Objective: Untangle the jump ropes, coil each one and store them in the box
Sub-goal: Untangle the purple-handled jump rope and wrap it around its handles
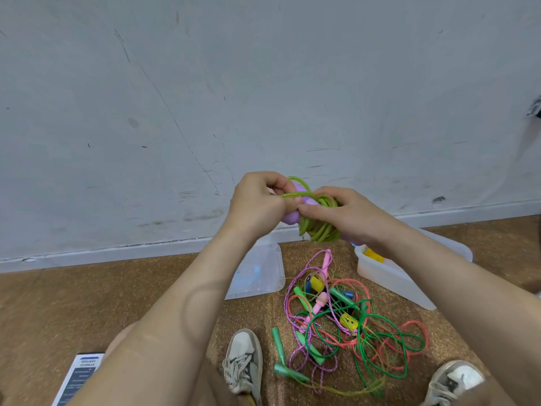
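Observation:
A lime green jump rope (pixel 317 227) with purple handles is bunched in loops in front of the wall, held by both hands. My left hand (pixel 259 205) pinches a strand and grips one purple handle. My right hand (pixel 339 212) clamps the coiled loops from the right. On the floor below lies a tangle of jump ropes (pixel 351 326) in pink, red, green and yellow, with several handles mixed in. The clear plastic box (pixel 389 276) stands to the right, partly under my right forearm, with something yellow inside.
The box's clear lid (pixel 257 271) lies on the floor left of the tangle. Two loose green handles (pixel 279 347) lie near my left shoe (pixel 244 361). My right shoe (pixel 456 379) is at bottom right. A printed card (pixel 77 376) lies bottom left. A scuffed wall stands close ahead.

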Tool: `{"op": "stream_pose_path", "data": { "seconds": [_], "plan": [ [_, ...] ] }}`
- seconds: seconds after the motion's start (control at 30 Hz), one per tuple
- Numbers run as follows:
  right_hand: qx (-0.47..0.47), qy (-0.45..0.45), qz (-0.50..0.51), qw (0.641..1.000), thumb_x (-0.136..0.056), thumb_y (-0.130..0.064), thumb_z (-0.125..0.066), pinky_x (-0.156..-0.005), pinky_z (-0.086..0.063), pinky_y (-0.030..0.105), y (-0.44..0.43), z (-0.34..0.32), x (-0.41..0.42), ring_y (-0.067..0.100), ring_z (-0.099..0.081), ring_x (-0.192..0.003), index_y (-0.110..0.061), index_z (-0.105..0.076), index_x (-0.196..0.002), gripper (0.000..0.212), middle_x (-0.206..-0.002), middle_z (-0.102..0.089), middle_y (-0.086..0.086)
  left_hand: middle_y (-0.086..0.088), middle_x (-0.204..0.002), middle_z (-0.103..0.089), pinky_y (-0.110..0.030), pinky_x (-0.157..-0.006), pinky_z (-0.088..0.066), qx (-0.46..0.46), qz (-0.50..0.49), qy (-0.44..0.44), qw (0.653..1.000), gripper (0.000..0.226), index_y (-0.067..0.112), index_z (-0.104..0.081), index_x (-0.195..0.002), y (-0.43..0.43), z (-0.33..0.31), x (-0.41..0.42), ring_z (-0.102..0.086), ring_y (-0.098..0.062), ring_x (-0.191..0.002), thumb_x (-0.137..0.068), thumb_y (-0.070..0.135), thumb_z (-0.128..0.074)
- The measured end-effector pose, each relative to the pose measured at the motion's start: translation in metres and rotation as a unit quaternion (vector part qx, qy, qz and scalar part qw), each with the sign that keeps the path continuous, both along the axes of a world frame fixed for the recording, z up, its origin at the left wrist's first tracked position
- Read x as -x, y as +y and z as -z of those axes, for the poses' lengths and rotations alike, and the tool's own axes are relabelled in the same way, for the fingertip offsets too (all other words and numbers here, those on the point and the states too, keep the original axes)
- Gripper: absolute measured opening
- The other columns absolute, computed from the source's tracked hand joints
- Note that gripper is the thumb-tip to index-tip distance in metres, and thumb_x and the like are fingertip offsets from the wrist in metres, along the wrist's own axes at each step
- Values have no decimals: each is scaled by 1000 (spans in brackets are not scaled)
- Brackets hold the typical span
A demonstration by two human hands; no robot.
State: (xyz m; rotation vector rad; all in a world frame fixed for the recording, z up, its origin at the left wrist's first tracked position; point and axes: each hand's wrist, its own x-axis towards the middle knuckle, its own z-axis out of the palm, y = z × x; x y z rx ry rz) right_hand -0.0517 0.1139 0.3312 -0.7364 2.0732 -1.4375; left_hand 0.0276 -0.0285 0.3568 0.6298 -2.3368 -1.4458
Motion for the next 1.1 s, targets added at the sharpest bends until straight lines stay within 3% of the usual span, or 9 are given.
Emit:
{"op": "stream_pose_path", "data": {
  "seconds": [0.2, 0.33, 0.47, 0.53, 0.63, 0.77, 0.9, 1.03, 1.1],
  "plan": [
    [14, -7, -10, 1000, -85, -26, -70, -58, -41, 24, 2, 1, 3, 11, -52, -61, -11, -67, -84, 16, -66, -56, -1, -16, -81, -73, -39, -85, -55, -99, 104, -27, 989, 8, 8, -76, -86, -15, -11, -13, -69, -19, -76, -80, 13, -74],
    [40, -93, -31, 994, -89, -16, -64, -37, -32, 13, 8, -7, -1, 8, -44, -39, -3, -59, -84, 15, -56, -44, 3, -11, -101, -71, -23, -77, -53, -168, 254, -56, 951, 40, 9, -71, -104, -36, -15, -27, -66, -17, -93, -69, -8, -66],
    [50, -138, -101, 984, -75, -40, -67, -32, -26, 19, 9, -8, -6, 25, -41, -43, 16, -53, -92, 60, -68, -49, 40, -4, -95, -72, -22, -76, -53, -118, 299, -78, 944, 49, 23, -75, -101, -44, -21, -34, -69, -18, -88, -70, -15, -70],
    [58, -180, -121, 974, -71, -43, -65, -31, -27, 21, 10, -8, -7, 28, -43, -44, 17, -56, -90, 64, -74, -50, 49, -9, -86, -72, -20, -70, -53, -103, 288, -58, 950, 46, 25, -75, -96, -38, -26, -34, -70, -16, -77, -62, -6, -75],
    [120, -296, -137, 938, -73, -30, -62, -38, -45, 21, 9, -9, -11, 28, -55, -40, 10, -60, -83, 41, -67, -59, 30, -38, -82, -56, -20, -57, -49, -69, 261, -11, 963, 41, 20, -73, -93, -30, -31, -31, -61, -15, -58, -55, 4, -79],
    [149, -351, -166, 909, -75, -38, -58, -50, -52, 28, 5, -11, -16, 33, -62, -57, 2, -60, -93, 44, -74, -62, 24, -4, -71, -65, -18, -63, -48, -73, 270, 25, 960, 34, 11, -65, -94, -25, -30, -26, -60, -9, -65, -64, 4, -78],
    [130, -348, -142, 917, -87, -39, -48, -48, -49, 28, 4, -14, -11, 35, -63, -59, 3, -57, -109, 48, -82, -61, 25, -16, -86, -61, -31, -76, -42, -47, 237, 23, 970, 28, 3, -60, -91, -22, -23, -21, -54, -18, -81, -70, 17, -72],
    [134, -350, -128, 918, -85, -45, -51, -58, -47, 33, 0, -11, -9, 37, -65, -65, -6, -54, -131, 60, -87, -65, 19, 1, -71, -69, -24, -72, -49, -30, 192, 52, 980, 22, 16, -62, -83, -18, -20, -16, -62, -10, -71, -73, 28, -77],
    [145, -355, -110, 917, -87, -45, -50, -59, -50, 34, -1, -13, -11, 38, -67, -67, -8, -55, -131, 57, -91, -66, 18, -19, -76, -69, -37, -73, -47, -24, 154, 58, 986, 30, 20, -66, -80, -16, -17, -13, -60, -20, -74, -68, 45, -77]
  ]
}}
